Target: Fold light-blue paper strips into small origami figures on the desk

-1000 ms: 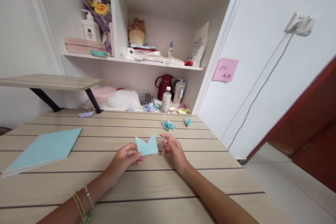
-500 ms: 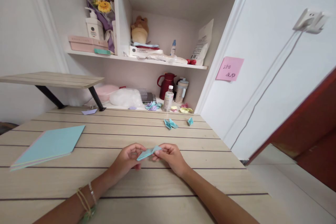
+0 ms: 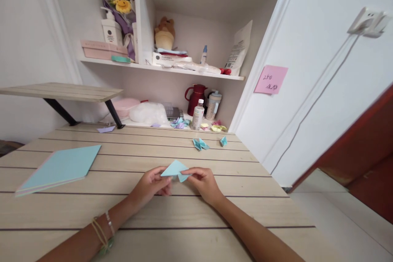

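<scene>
Between my hands, just above the table, is a folded piece of light blue origami paper (image 3: 175, 168). Its broad triangular face is turned up, and a smaller flap points down at its right. My left hand (image 3: 154, 181) pinches the left corner between thumb and fingers. On the right side, my right hand (image 3: 201, 180) grips the paper near the flap, thumb and forefinger closed on it. Beyond the hands lie folded blue paper pieces (image 3: 200, 144) and another small blue folded piece (image 3: 223, 141). A stack of coloured paper sheets (image 3: 61, 168), blue on top, rests to the left.
The slatted wooden table (image 3: 196, 213) meets a white shelf unit at the back. A clear bottle (image 3: 198, 115), a red jug (image 3: 196, 98) and more folded papers (image 3: 179, 123) stand or lie there. A small raised stand (image 3: 61, 91) occupies the back left, with a purple paper (image 3: 106, 129) near its leg.
The blue paper has been turned so its triangular face now shows, where before it was seen nearly edge-on. Both hands keep hold of it, the right one now with straighter fingers.
</scene>
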The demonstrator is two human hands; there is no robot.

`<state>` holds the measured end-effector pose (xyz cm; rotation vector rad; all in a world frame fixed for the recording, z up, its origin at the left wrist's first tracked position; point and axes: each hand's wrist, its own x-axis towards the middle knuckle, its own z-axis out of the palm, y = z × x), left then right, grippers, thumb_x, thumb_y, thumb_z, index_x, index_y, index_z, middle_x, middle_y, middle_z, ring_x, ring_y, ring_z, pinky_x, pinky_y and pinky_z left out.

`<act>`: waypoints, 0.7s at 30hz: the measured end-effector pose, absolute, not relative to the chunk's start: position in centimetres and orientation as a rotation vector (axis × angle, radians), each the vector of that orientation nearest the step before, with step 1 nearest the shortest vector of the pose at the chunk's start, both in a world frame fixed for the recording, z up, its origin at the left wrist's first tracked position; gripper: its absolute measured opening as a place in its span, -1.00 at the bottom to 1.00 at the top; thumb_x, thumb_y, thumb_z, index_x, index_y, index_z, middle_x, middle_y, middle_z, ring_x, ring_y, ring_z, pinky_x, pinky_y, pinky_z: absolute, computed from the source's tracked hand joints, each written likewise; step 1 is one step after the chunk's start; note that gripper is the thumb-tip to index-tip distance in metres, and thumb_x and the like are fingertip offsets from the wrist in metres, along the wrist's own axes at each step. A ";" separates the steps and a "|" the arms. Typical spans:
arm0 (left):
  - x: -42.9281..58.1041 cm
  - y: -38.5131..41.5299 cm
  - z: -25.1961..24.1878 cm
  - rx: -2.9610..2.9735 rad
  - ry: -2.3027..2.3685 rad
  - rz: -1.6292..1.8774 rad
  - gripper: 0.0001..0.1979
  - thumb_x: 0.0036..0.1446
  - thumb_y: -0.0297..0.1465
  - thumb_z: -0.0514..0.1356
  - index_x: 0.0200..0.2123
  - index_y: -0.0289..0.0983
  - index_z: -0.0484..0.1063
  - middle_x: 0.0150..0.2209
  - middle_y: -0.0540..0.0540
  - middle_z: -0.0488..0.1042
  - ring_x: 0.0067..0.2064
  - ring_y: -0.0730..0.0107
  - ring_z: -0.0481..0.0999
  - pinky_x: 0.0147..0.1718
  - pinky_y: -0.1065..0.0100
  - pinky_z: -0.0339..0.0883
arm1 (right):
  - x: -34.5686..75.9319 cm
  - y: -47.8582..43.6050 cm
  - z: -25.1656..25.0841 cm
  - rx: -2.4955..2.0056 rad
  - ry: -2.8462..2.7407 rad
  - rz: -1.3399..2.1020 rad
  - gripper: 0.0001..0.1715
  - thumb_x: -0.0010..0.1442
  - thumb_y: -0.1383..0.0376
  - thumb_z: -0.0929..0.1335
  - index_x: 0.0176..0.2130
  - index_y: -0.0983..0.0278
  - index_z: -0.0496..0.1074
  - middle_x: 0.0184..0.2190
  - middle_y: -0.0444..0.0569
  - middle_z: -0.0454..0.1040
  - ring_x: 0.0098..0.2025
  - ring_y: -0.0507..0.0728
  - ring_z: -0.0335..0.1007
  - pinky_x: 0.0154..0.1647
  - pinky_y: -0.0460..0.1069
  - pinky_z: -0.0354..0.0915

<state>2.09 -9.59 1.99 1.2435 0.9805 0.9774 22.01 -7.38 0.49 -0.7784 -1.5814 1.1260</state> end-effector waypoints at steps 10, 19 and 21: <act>2.3 -10.2 2.8 1.100 0.974 1.065 -0.45 -0.19 -0.35 0.33 -0.07 -0.31 0.29 -0.31 -0.19 0.56 -0.31 0.23 0.55 -0.27 0.25 0.38 | 22.3 -7.7 0.9 -0.768 -1.823 0.819 -0.80 0.06 0.28 0.34 -0.27 0.13 0.52 -0.35 -0.05 0.55 -0.32 0.16 0.45 -0.32 0.01 0.33; 2.1 -9.7 2.2 1.015 0.990 1.102 -0.53 -0.19 -0.36 0.34 -0.16 -0.31 0.33 -0.38 -0.12 0.54 -0.34 0.26 0.55 -0.29 0.29 0.39 | 21.9 -8.1 1.2 -0.749 -1.847 0.961 -0.81 0.00 0.22 0.37 -0.31 0.15 0.53 -0.35 -0.05 0.54 -0.30 0.16 0.44 -0.25 0.03 0.33; 2.2 -9.7 2.2 1.039 0.996 1.105 -0.54 -0.19 -0.36 0.34 -0.19 -0.26 0.27 -0.44 -0.04 0.52 -0.38 0.30 0.55 -0.33 0.31 0.39 | 21.7 -7.9 1.0 -0.773 -1.743 1.081 -0.78 -0.07 0.21 0.42 -0.33 0.19 0.53 -0.36 -0.05 0.54 -0.32 0.15 0.44 -0.27 0.01 0.34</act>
